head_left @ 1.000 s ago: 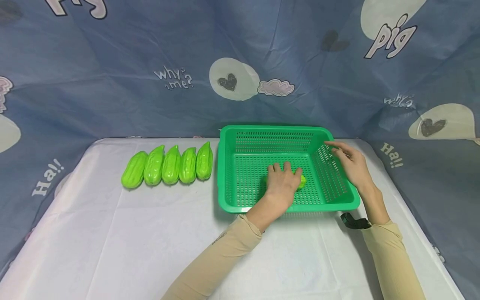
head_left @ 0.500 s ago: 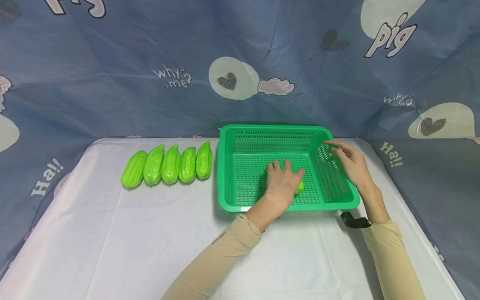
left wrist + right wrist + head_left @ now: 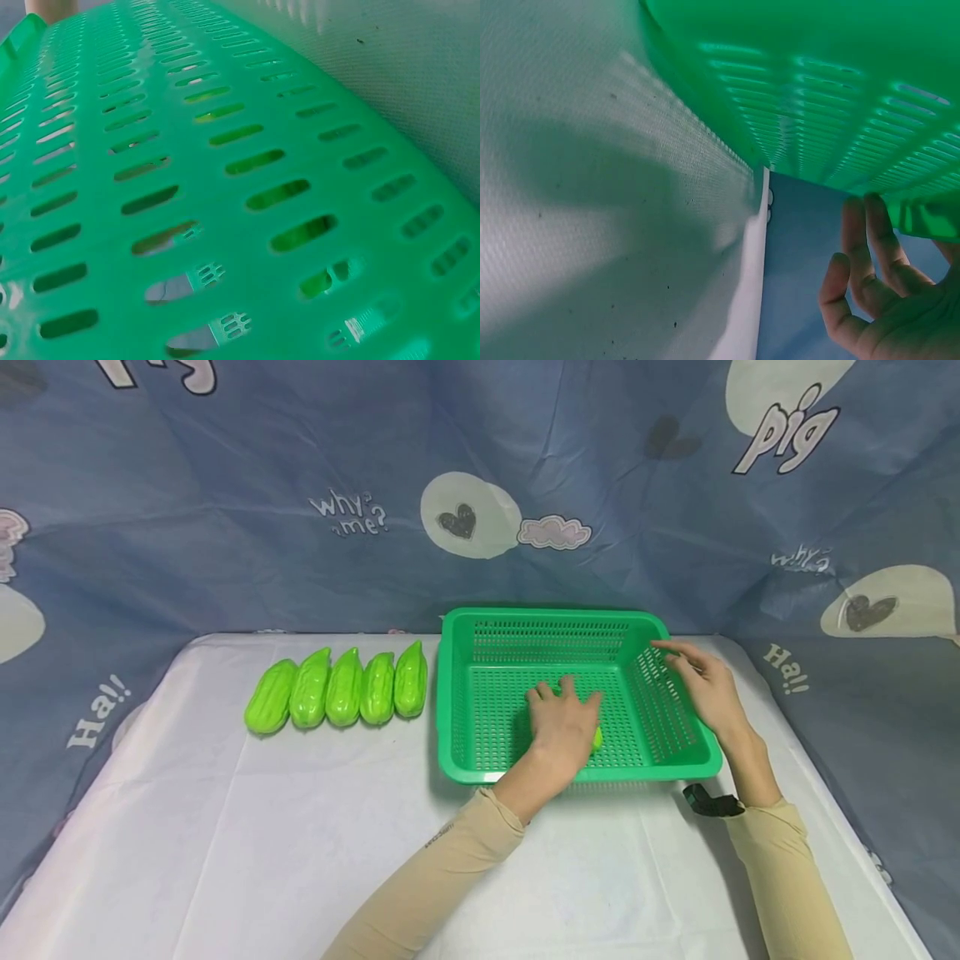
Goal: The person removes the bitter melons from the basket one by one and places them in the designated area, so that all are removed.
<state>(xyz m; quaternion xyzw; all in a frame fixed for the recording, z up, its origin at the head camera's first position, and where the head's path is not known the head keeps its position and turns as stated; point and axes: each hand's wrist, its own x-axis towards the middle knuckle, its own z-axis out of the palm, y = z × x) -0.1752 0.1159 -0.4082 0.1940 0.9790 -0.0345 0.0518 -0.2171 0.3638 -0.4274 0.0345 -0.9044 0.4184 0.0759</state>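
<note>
In the head view, a green slotted plastic basket point(image 3: 444, 702) sits right of the middle of the table. Inside it my left hand point(image 3: 561, 727) grips a bright green bitter melon point(image 3: 597, 740) from above. The hand covers most of the melon; one end shows at its right side, and green glimpses appear through the slots in the left wrist view. At the basket's right rim, my right hand point(image 3: 708, 693) rests with loosely bent fingers. The right wrist view shows fingertips point(image 3: 855, 201) at the basket's outer wall.
Several more bitter melons point(image 3: 343, 689) stand side by side in a row left of the basket. White cloth point(image 3: 300, 843) covers the table. A blue printed curtain point(image 3: 262, 568) hangs behind it. A black device point(image 3: 708, 802) is at my right wrist.
Under my left hand the bitter melon has turned clockwise, its right end coming nearer to me. The left fingers have shifted slightly with it. The right hand stays at the rim.
</note>
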